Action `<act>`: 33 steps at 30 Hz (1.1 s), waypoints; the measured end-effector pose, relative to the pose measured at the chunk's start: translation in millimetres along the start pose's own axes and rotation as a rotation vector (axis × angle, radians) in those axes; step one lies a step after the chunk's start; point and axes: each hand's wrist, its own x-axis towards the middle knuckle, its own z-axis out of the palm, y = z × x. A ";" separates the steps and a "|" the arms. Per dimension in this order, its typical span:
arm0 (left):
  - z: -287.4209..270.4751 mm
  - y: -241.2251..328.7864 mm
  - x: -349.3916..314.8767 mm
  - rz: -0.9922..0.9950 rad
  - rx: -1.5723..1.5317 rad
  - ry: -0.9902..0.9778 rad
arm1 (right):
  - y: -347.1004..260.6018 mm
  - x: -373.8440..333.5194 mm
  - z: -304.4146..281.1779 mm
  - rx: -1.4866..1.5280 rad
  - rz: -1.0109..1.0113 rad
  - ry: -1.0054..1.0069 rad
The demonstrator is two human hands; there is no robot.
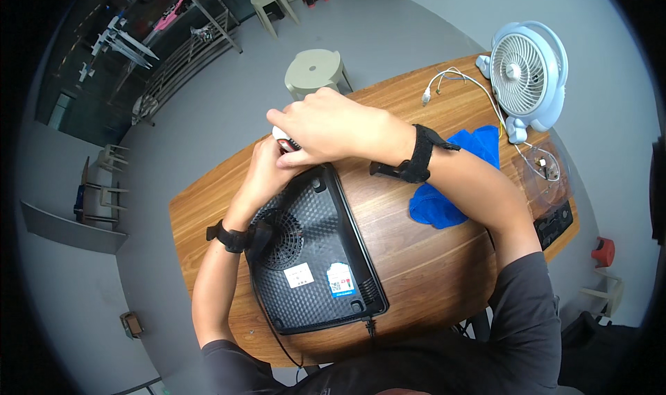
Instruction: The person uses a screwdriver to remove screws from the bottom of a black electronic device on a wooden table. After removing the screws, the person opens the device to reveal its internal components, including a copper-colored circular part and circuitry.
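An induction cooker (312,235) lies upside down on the table, its black textured underside with a round fan grille and two labels facing up. Over its far end my two hands meet. My right hand (322,128) is closed around a small tool (284,140) with a white rounded end and red and black parts; most of it is hidden by the fingers. Just beneath, my left hand (266,167) is curled near the cooker's far edge, close to the tool. What its fingers hold is out of sight.
On the wooden table (423,270) lie a blue cloth (444,201), a light blue fan (524,76) with a white cord (468,76), and a clear plastic container (544,173). A black cable (267,308) runs along the cooker's left side. Beyond the table stands a stool (313,70).
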 end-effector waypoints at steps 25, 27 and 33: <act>-2.7 -3.4 -1.7 -0.031 -0.027 -0.046 | 3.5 -6.8 1.0 0.015 -0.026 0.115; -3.8 0.4 -1.6 -0.028 -0.001 -0.024 | 3.6 -3.3 4.5 0.001 -0.010 0.055; -0.3 5.4 0.2 -0.066 0.113 0.019 | 3.4 -0.7 8.6 0.053 -0.010 0.038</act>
